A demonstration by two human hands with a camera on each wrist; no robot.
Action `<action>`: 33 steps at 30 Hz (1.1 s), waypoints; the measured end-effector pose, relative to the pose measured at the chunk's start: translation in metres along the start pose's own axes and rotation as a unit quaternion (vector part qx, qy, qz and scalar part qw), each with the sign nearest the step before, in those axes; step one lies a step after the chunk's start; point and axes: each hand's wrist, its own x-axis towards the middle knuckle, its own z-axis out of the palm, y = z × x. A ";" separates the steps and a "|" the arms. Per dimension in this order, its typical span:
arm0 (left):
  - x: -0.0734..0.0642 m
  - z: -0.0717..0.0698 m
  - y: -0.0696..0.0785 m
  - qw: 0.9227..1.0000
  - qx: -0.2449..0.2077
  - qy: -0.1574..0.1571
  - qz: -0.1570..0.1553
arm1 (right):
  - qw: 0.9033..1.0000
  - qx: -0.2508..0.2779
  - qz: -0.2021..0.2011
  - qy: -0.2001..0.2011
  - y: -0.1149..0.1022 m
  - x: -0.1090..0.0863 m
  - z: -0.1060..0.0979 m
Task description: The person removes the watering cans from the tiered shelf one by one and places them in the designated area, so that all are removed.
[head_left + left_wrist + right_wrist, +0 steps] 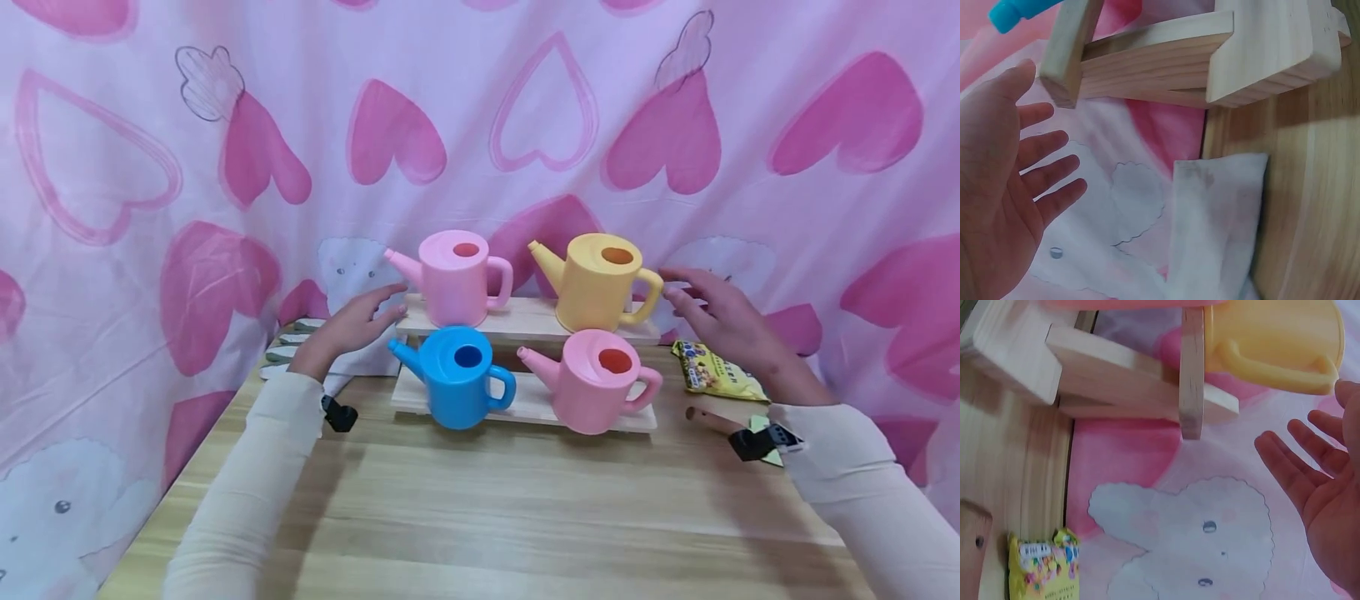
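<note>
A two-tier wooden stand (525,317) bears several toy watering cans, spouts to the left. On its upper tier are a light pink watering can (453,287) and a yellow watering can (596,292); below them sit a blue watering can (453,392) and a darker pink watering can (588,392). My left hand (356,323), fingers spread, is beside the upper tier's left end. By the yellow can's handle (1272,372) is my right hand (723,321), its fingers loosely extended and holding nothing. Whether its thumb touches the handle, I cannot tell.
To the right on the wooden table (480,517) lie a yellow printed packet (716,371) and a wooden-handled item (708,418), partly hidden by my right wrist. A whitish cloth (1216,219) lies at the left. Behind hangs a pink heart-print curtain (465,67).
</note>
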 end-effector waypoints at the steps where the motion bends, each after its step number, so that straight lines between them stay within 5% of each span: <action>1: 0.001 0.002 -0.002 1.000 -0.009 0.003 0.001 | 1.000 0.014 0.005 -0.001 0.000 0.001 0.001; 7: 0.004 0.012 -0.010 0.997 -0.076 0.011 -0.009 | 0.995 0.092 0.044 -0.010 -0.004 0.008 0.004; 12: 0.002 0.023 -0.015 0.989 -0.144 0.014 -0.035 | 0.994 0.101 0.048 -0.009 -0.005 0.009 0.010; 20: 0.002 0.041 -0.021 0.955 -0.278 0.025 -0.099 | 0.995 0.094 0.034 0.013 -0.003 0.011 0.015; 26: 0.004 0.050 -0.025 0.924 -0.369 -0.005 -0.098 | 0.995 0.092 0.039 0.000 -0.005 0.013 0.015; 33: 0.004 0.053 -0.025 0.915 -0.390 -0.013 -0.108 | 0.997 0.073 0.038 0.002 -0.005 0.013 0.015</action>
